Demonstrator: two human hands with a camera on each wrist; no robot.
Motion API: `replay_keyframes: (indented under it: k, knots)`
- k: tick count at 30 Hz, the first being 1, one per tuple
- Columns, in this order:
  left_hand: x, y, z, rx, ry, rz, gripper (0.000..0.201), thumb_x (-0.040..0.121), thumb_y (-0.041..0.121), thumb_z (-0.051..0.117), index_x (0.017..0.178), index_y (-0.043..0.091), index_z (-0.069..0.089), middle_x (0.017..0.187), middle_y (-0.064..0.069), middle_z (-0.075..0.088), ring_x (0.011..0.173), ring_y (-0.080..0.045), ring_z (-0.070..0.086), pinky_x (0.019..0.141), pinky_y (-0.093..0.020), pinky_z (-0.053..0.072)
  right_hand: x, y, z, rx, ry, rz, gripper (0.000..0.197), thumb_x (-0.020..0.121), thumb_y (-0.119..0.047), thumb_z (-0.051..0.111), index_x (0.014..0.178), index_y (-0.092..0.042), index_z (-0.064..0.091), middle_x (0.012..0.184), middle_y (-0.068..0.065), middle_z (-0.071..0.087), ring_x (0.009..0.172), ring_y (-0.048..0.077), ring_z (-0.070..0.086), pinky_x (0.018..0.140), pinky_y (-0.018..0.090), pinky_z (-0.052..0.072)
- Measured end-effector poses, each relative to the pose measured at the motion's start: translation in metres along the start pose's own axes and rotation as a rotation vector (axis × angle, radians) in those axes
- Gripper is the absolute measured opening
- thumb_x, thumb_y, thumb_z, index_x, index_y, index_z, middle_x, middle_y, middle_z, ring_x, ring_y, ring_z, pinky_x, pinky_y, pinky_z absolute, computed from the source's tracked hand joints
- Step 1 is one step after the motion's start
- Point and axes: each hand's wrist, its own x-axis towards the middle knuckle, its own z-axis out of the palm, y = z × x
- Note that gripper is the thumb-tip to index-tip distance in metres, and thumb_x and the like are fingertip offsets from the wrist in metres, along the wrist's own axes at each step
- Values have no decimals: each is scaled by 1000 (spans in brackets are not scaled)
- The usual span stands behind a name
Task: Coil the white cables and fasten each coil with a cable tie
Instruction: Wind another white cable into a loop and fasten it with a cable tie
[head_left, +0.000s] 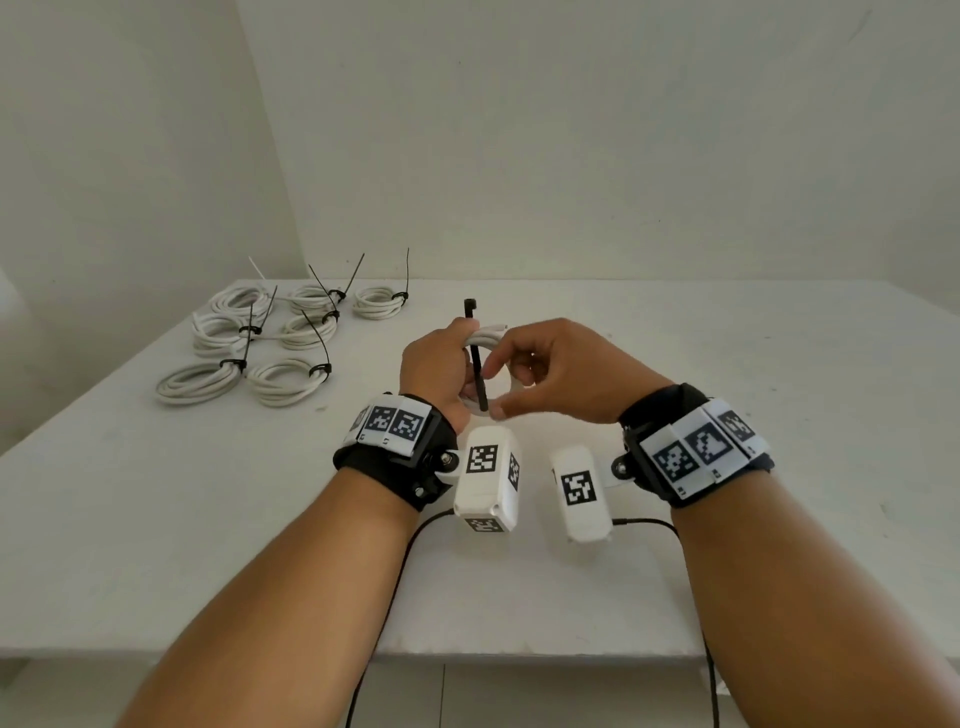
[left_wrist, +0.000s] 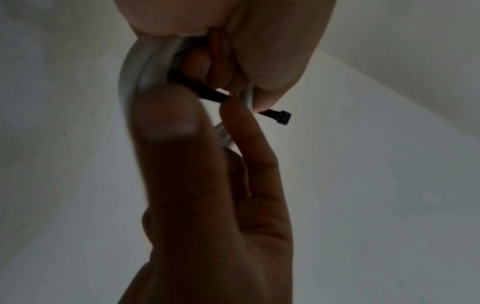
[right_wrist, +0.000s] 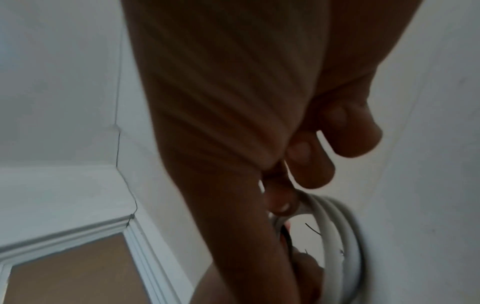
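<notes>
White cable coil (head_left: 485, 340), round; black tie (head_left: 477, 358) straight, thin.

Walls: plain white (head_left: 571, 130), corner at 11 o'clock.
Table: white top (head_left: 779, 415), front edge at 6 o'clock.
Ceiling moulding: white (right_wrist: 78, 232), bordering a brown panel (right_wrist: 72, 273).
Light: soft, even.
</notes>
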Motion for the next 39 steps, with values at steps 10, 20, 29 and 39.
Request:
replay_keyframes:
  k: [10,20,29,39]
  knots:
    - [3,-6,1,43,43,46,22,86,16,63,66,12,53,50,-2,39,42,-18,37,45,-23,34,5,-1,11,-140,103,-114,8,81,-18,79,88,-22,77,78,-14,59,63,-2,50,60,12,37]
    - [-9,-14,7,350,-96,234,24,87,20,62,66,11,55,52,-6,37,40,-18,26,45,-25,26,10,13,6,-48,475,-135,4,88,-18,70,91,-17,73,104,-11,71,78,2,67,70,15,53]
    - [-14,-7,4,446,-252,331,8,89,20,66,84,25,70,50,5,52,42,-13,29,44,-24,26,7,14,1,160,457,-45,7,91,-19,70,88,-13,69,76,-2,75,70,8,71,70,26,58]
    - [-15,-6,3,446,-279,371,22,88,27,70,67,31,74,46,8,50,45,-15,28,50,-30,27,8,18,4,213,489,26,7,92,-17,67,88,-11,67,80,0,75,70,9,69,64,20,52]
